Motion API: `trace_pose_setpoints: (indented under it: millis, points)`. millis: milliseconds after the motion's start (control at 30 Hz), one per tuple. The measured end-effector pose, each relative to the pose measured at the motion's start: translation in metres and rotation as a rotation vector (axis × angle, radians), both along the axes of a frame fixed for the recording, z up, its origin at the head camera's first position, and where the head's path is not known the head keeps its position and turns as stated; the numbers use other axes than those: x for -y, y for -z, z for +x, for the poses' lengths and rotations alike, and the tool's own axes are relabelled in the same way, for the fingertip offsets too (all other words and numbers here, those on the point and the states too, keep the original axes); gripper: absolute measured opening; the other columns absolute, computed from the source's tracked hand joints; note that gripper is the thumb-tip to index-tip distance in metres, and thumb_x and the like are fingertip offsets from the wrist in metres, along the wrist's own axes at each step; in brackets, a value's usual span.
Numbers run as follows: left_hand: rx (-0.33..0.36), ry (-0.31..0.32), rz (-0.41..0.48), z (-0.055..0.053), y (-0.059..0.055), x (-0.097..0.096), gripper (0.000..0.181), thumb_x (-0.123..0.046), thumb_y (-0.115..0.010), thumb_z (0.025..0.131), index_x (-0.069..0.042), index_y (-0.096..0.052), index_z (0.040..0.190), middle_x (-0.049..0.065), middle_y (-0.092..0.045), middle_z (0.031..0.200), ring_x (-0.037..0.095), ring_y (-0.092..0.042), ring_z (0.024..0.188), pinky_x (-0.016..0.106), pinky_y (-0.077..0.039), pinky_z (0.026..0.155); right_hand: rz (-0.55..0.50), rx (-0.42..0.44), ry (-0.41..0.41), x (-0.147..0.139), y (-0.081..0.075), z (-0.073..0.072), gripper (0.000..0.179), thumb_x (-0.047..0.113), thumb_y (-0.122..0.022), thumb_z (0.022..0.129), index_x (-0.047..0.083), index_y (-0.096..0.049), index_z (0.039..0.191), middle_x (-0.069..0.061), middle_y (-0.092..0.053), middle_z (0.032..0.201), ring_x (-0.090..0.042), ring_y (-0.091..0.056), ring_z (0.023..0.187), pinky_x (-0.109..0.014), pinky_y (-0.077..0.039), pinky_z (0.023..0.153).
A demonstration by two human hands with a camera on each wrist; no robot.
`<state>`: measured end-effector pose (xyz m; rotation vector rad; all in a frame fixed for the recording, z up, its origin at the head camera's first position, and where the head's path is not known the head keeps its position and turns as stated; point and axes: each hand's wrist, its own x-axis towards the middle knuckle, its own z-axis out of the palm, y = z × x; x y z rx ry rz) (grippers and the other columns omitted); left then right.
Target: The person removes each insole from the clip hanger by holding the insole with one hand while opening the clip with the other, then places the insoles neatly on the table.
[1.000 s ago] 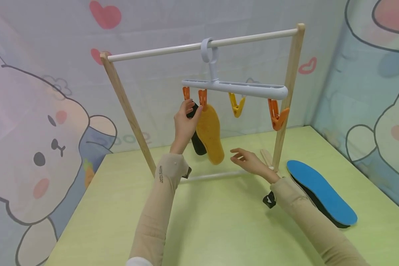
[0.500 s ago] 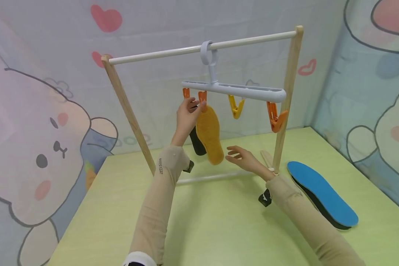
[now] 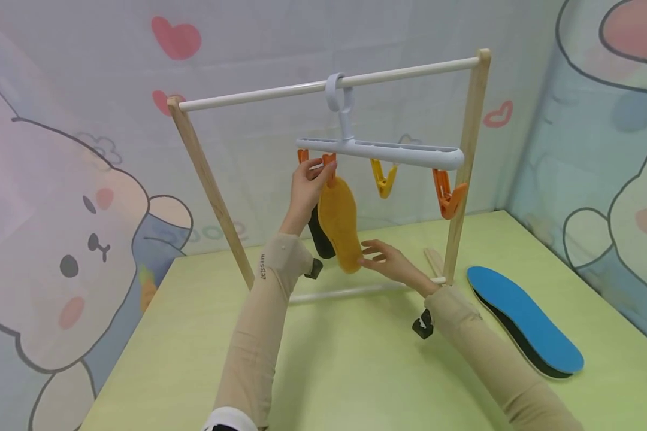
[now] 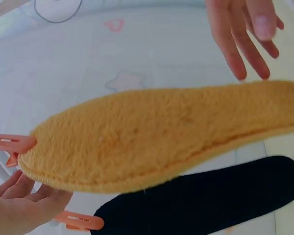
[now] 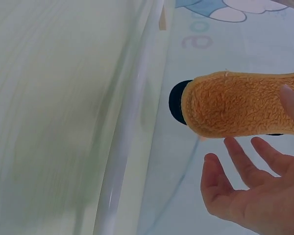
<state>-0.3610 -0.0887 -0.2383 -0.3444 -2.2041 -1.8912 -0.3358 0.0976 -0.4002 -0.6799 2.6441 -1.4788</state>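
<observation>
A fuzzy orange-yellow insole (image 3: 338,224) hangs from an orange clip (image 3: 329,160) on a white clip hanger (image 3: 404,154). Behind it is a black insole (image 4: 201,200), held by another orange clip (image 4: 83,221). My left hand (image 3: 304,190) is at the top of the yellow insole, thumb reaching the clip and fingers loosely bent. In the left wrist view its fingertips pass behind the insole's edge. Beside the narrow lower end is my right hand (image 3: 392,265), fingers spread and slightly bent, fingertips right at the edge. No grip shows in the right wrist view.
The hanger hooks over the white rod (image 3: 253,94) of a wooden-sided rack (image 3: 207,182). A yellow clip (image 3: 383,178) and an orange clip (image 3: 449,194) hang on its right half. A blue-topped insole pair (image 3: 525,320) lies on the green table (image 3: 356,359).
My right hand has moved left to the yellow insole's lower edge. My left hand has shifted slightly right, its thumb now against the clip. Both insoles still hang.
</observation>
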Motion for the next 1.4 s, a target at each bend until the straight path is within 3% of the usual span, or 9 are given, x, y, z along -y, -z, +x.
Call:
trace_pose_setpoints:
  millis: [367,467,567,733,800,1067,1400]
  points:
    - [0.044,0.006,0.031,0.001,-0.001,-0.001,0.050,-0.029,-0.059,0.085,-0.005,-0.045,0.126,0.015,-0.057,0.119,0.024,-0.056,0.106,0.032,-0.043,0.096,0.003,-0.002,0.023,0.012,-0.002,-0.006,0.057,0.030,-0.057,0.087,0.005,-0.036,0.134,-0.022,-0.045,0.129,-0.038,-0.048,0.114,-0.047,-0.041,0.094]
    - [0.043,0.005,0.035,0.002,-0.001,-0.001,0.049,-0.029,-0.059,0.085,-0.007,-0.045,0.126,0.014,-0.057,0.118,0.023,-0.056,0.106,0.032,-0.043,0.095,-0.010,-0.002,0.030,0.015,-0.002,-0.007,0.057,0.028,-0.057,0.087,0.004,-0.036,0.134,-0.023,-0.044,0.130,-0.040,-0.047,0.115,-0.049,-0.040,0.094]
    - [0.035,0.005,0.040,0.002,-0.001,-0.002,0.047,-0.028,-0.060,0.084,-0.008,-0.047,0.125,0.014,-0.059,0.116,0.022,-0.057,0.103,0.031,-0.045,0.092,-0.019,-0.008,0.027,0.018,-0.014,0.003,0.054,0.021,-0.055,0.088,-0.001,-0.035,0.133,-0.027,-0.042,0.130,-0.042,-0.044,0.115,-0.050,-0.038,0.095]
    - [0.022,0.004,0.038,0.003,-0.002,-0.005,0.043,-0.027,-0.059,0.085,-0.009,-0.049,0.122,0.015,-0.061,0.113,0.022,-0.059,0.098,0.028,-0.047,0.087,-0.050,-0.040,0.032,0.019,-0.010,-0.001,0.050,0.020,-0.056,0.087,-0.003,-0.039,0.128,-0.025,-0.043,0.129,-0.040,-0.044,0.116,-0.049,-0.038,0.096]
    - [0.016,0.003,0.033,0.003,-0.003,-0.006,0.042,-0.027,-0.059,0.085,-0.009,-0.049,0.122,0.016,-0.061,0.112,0.021,-0.059,0.097,0.027,-0.048,0.085,-0.064,-0.057,0.035,0.017,-0.002,-0.009,0.050,0.023,-0.058,0.086,-0.002,-0.041,0.126,-0.023,-0.045,0.129,-0.038,-0.046,0.115,-0.048,-0.039,0.096]
    - [-0.031,-0.009,-0.010,0.004,-0.003,-0.010,0.039,-0.025,-0.059,0.085,-0.010,-0.050,0.120,0.017,-0.063,0.108,0.019,-0.059,0.091,0.018,-0.045,0.069,-0.089,-0.047,0.038,0.016,-0.003,-0.007,0.047,0.025,-0.057,0.087,0.000,-0.043,0.124,-0.022,-0.050,0.123,-0.037,-0.051,0.109,-0.046,-0.044,0.092]
    - [-0.113,-0.074,-0.084,0.003,-0.005,-0.012,0.038,-0.027,-0.060,0.085,-0.005,-0.052,0.114,0.015,-0.062,0.107,0.023,-0.059,0.095,0.030,-0.052,0.079,-0.070,-0.116,0.004,0.015,-0.003,-0.007,0.033,0.020,-0.052,0.090,-0.003,-0.052,0.114,-0.021,-0.059,0.109,-0.033,-0.058,0.096,-0.041,-0.049,0.082]
